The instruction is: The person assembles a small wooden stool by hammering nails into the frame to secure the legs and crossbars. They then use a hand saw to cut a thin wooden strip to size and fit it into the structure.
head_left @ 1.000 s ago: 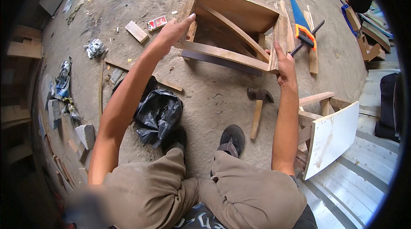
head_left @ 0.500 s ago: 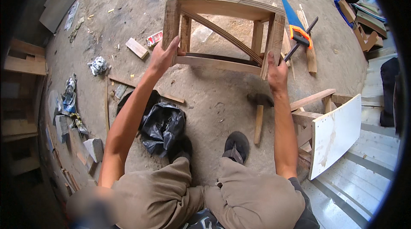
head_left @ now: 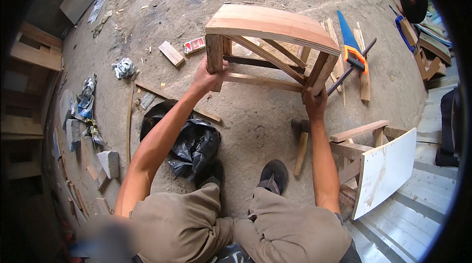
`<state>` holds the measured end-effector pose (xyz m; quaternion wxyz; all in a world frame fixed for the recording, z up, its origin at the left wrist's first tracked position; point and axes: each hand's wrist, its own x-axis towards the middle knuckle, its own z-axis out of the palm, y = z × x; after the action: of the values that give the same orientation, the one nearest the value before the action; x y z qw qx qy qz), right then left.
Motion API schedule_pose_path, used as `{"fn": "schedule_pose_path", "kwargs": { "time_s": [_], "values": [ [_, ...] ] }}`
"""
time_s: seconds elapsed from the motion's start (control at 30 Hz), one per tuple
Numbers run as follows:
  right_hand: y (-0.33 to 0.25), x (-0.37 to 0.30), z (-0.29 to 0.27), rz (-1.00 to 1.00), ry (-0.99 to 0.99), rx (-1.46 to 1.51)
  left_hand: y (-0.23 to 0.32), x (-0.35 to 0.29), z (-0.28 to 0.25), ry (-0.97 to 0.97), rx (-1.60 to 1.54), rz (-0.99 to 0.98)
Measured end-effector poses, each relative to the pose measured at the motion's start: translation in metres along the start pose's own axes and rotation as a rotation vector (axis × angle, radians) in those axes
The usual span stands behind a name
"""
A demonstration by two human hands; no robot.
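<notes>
Between my hands is a small wooden stool (head_left: 270, 21) with a flat plywood top, short legs, lower rails and diagonal braces. My left hand (head_left: 209, 74) is wrapped round its left front leg. Low on the right front leg, my right hand (head_left: 314, 101) grips the wood, its fingers partly hidden behind it. The top faces up, tilted so that its surface shows. Just right of the stool, a handsaw (head_left: 351, 46) with a blue blade and orange-black handle lies over wood strips and a dark bar. A hammer (head_left: 301, 152) lies on the floor left of my right forearm.
A black plastic bag (head_left: 194, 145) sits by my left foot. At right, another wooden piece with a white panel (head_left: 386, 172) rests beside corrugated metal sheets (head_left: 418, 214). A wood block (head_left: 171, 54), a small red-white box (head_left: 194, 45) and concrete chunks (head_left: 109, 163) lie at left.
The stool has tipped so its top surface now shows, where its underside and frame showed before. My hands still hold its legs. The whole view has shifted slightly.
</notes>
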<state>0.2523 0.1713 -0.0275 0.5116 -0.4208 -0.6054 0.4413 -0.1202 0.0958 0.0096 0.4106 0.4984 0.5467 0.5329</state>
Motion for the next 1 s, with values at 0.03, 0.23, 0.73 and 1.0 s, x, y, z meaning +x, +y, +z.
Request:
{"fn": "schedule_pose_path", "kwargs": {
  "time_s": [0.03, 0.23, 0.73, 1.0],
  "values": [
    [0.000, -0.001, 0.000, -0.007, 0.007, -0.035, 0.005, 0.004, 0.000, 0.013, -0.090, -0.008],
    [-0.007, 0.011, -0.025, 0.092, 0.084, 0.061, 0.041, 0.017, 0.009, 0.122, -0.336, -0.140],
    [-0.102, 0.053, -0.021, 0.515, -0.015, 0.349, 0.089, 0.020, 0.003, 0.215, -0.455, -0.565],
    [-0.144, 0.056, -0.019, 0.451, 0.068, 0.539, 0.120, 0.024, -0.018, -0.093, -0.503, -0.295]
  ]
}}
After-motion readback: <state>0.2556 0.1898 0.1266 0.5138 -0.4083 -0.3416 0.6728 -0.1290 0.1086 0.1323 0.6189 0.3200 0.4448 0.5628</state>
